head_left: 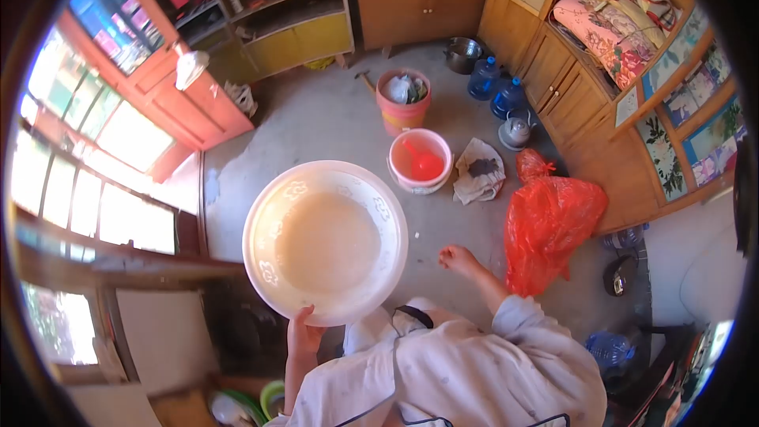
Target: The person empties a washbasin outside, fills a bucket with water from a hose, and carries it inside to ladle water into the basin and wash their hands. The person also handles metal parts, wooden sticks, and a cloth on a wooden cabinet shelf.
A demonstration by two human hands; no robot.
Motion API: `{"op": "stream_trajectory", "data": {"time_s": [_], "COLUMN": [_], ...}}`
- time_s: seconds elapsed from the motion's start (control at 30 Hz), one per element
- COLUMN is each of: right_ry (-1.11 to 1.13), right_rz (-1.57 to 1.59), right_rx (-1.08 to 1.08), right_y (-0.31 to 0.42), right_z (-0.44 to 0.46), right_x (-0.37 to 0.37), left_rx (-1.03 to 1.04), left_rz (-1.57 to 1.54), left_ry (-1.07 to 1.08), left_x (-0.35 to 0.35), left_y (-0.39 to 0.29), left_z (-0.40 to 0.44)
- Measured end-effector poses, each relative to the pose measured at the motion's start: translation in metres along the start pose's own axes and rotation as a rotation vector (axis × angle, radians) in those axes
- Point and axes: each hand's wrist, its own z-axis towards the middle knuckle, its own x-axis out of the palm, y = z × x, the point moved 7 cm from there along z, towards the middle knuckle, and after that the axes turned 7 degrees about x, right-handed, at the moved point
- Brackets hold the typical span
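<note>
A wide white basin (328, 243) with a pale pink rim and cloudy liquid inside is held up in front of my body. My left hand (304, 332) grips its near rim, with the thumb on top and the other fingers hidden beneath. My right hand (458, 258) is off to the right of the basin, touching nothing, its fingers curled together. Beyond the hands, a small pink-white bucket (420, 160) on the floor holds a red dipper (425, 164). Behind it stands a pink bin (403, 114) with rubbish in it.
A red plastic bag (545, 225) and a crumpled cloth (479, 171) lie to the right. Blue water bottles (508, 98), a kettle (515, 133) and a metal pot (463, 54) stand by the wooden cabinets. At the left is an open pink door (190, 103).
</note>
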Motion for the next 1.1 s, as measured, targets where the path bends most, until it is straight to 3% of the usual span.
{"op": "stream_trajectory", "data": {"time_s": [0.13,0.27,0.37,0.47,0.5,0.53,0.6,0.67,0.87,0.93,1.0,1.1], "right_ry": [-0.065,-0.083,-0.123,-0.132,-0.109,-0.076,-0.243,-0.303,-0.440,-0.572,-0.739,-0.909], "right_rz": [0.111,0.346,0.455,0.580,0.643,0.703,0.919,1.015,1.284,1.270,1.422,1.503], "right_rx": [0.158,0.238,0.294,0.302,0.363,0.440,0.546,0.484,0.699,0.826,0.801,0.924], "right_y": [0.063,0.097,0.109,0.108,0.099,0.091,0.123,0.146,0.058,0.035,-0.009,-0.021], "right_z": [0.016,0.102,0.176,0.318,0.352,0.364,0.400,0.442,0.582,0.617,0.663,0.694], "right_x": [-0.006,-0.017,-0.038,-0.069,-0.074,-0.065,-0.087,-0.108,-0.085,-0.081,-0.066,-0.043], "left_rx": [-0.181,-0.243,-0.270,-0.254,-0.341,-0.368,-0.345,-0.349,-0.437,-0.465,-0.459,-0.517], "left_rz": [0.128,0.254,0.276,0.256,0.349,0.333,0.365,0.417,0.548,0.562,0.597,0.657], "left_ry": [0.180,0.241,0.321,0.405,0.431,0.324,0.326,0.438,0.561,0.617,0.594,0.650], "left_x": [0.084,0.184,0.262,0.370,0.351,0.363,0.444,0.479,0.563,0.587,0.601,0.604], "left_y": [-0.049,-0.079,-0.071,-0.064,-0.043,-0.035,-0.033,-0.009,0.063,0.086,0.109,0.138], "left_z": [0.150,0.298,0.391,0.487,0.556,0.590,0.618,0.683,0.823,0.861,0.899,0.952]}}
